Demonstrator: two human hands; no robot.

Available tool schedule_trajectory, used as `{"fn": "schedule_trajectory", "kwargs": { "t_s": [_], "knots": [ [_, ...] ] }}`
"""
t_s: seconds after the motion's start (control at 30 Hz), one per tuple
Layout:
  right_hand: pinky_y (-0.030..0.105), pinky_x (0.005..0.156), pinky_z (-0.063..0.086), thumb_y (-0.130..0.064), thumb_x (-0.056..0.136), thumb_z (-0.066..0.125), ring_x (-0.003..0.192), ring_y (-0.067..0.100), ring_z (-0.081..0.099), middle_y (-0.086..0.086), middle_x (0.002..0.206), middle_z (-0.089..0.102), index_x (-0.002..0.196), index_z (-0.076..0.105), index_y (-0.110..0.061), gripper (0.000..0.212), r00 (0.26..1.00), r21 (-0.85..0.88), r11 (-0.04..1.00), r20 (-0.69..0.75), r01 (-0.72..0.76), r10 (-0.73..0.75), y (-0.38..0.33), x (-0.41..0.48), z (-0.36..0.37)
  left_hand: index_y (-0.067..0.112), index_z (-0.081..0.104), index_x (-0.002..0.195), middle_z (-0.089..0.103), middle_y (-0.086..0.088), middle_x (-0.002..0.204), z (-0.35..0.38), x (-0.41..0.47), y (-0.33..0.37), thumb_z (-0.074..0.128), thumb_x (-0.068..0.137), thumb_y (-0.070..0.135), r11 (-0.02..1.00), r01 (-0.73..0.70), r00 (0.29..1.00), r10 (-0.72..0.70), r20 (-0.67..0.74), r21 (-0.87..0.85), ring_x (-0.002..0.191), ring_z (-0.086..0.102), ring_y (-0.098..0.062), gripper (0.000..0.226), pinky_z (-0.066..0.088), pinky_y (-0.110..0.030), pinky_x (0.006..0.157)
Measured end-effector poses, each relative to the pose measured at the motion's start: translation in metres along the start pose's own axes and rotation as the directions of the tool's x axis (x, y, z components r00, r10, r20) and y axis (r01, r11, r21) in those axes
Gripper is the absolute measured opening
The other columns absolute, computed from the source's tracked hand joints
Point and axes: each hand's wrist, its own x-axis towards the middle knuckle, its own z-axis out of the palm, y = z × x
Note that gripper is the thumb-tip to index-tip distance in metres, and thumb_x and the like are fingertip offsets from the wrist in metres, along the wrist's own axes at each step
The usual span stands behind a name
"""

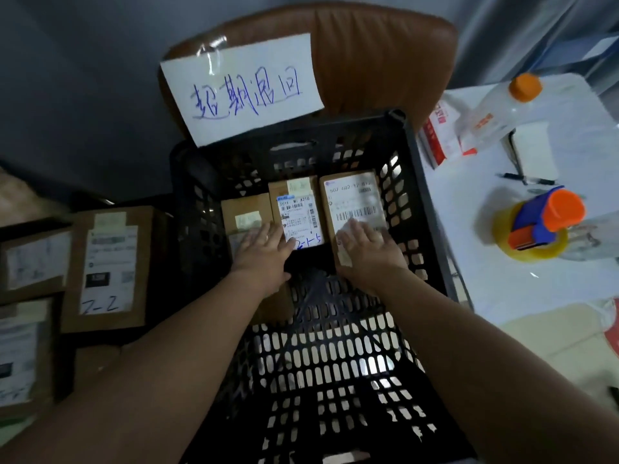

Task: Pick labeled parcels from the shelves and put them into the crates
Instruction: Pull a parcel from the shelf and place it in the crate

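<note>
A black perforated crate (425,209) stands on a brown chair. Three labeled cardboard parcels lie flat on its floor at the far end: a small one on the left (246,211), a middle one (296,209) marked in blue pen, and a larger one on the right (355,202). My left hand (264,249) rests with straight fingers on the left parcel, its thumb at the middle parcel's label. My right hand (365,246) lies flat on the near end of the right parcel. Both arms reach down into the crate.
A handwritten paper sign (241,85) is taped to the brown chair back (385,58). Left of the crate lie more labeled boxes, one marked 2-2 (107,266). On the white table (502,283) at the right stand a tape dispenser (539,226), a pen, a bottle and packets.
</note>
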Motion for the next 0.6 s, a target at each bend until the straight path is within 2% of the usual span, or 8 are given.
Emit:
{"fn": "schedule_trajectory", "kwargs": {
  "t_s": [0.17, 0.3, 0.43, 0.6],
  "knots": [
    [0.05, 0.117, -0.012, -0.056, 0.099, 0.018, 0.147, 0.029, -0.012, 0.01, 0.16, -0.01, 0.153, -0.004, -0.02, 0.068, 0.984, -0.036, 0.997, -0.163, 0.063, -0.068, 0.008, -0.043, -0.025, 0.024, 0.008, 0.152, 0.0, -0.008, 0.16, -0.033, -0.067, 0.005, 0.037, 0.1, 0.04, 0.996, 0.085, 0.986, -0.09, -0.139, -0.039, 0.146, 0.0, -0.028, 0.062, 0.005, -0.041, 0.118],
    [0.05, 0.117, -0.01, -0.053, 0.1, 0.022, 0.147, 0.028, -0.009, 0.01, 0.16, -0.006, 0.153, -0.002, -0.019, 0.068, 0.944, -0.074, 0.986, -0.283, 0.152, -0.167, 0.02, -0.086, -0.049, 0.023, 0.014, 0.151, 0.008, -0.009, 0.159, -0.061, -0.126, 0.028, 0.037, 0.1, 0.042, 0.979, 0.196, 0.945, -0.202, -0.259, -0.048, 0.145, 0.007, -0.028, 0.06, 0.012, -0.042, 0.118],
    [0.053, 0.117, -0.006, -0.051, 0.1, 0.022, 0.148, 0.029, -0.006, 0.011, 0.161, -0.002, 0.154, 0.001, -0.019, 0.066, 0.855, -0.169, 0.961, -0.441, 0.22, -0.273, 0.038, -0.142, -0.079, 0.023, 0.011, 0.152, 0.005, -0.008, 0.16, -0.089, -0.189, 0.068, 0.033, 0.101, 0.045, 0.95, 0.307, 0.882, -0.307, -0.358, -0.06, 0.145, 0.007, -0.028, 0.06, 0.014, -0.041, 0.117],
    [0.051, 0.117, -0.008, -0.051, 0.1, 0.023, 0.148, 0.028, -0.002, 0.009, 0.161, 0.002, 0.153, 0.006, -0.019, 0.065, 0.733, -0.262, 0.925, -0.565, 0.276, -0.378, 0.053, -0.22, -0.136, 0.024, 0.011, 0.152, 0.007, -0.007, 0.16, -0.121, -0.279, 0.113, 0.032, 0.1, 0.046, 0.888, 0.444, 0.745, -0.438, -0.504, -0.116, 0.146, 0.008, -0.027, 0.06, 0.015, -0.041, 0.117]
  ]
}}
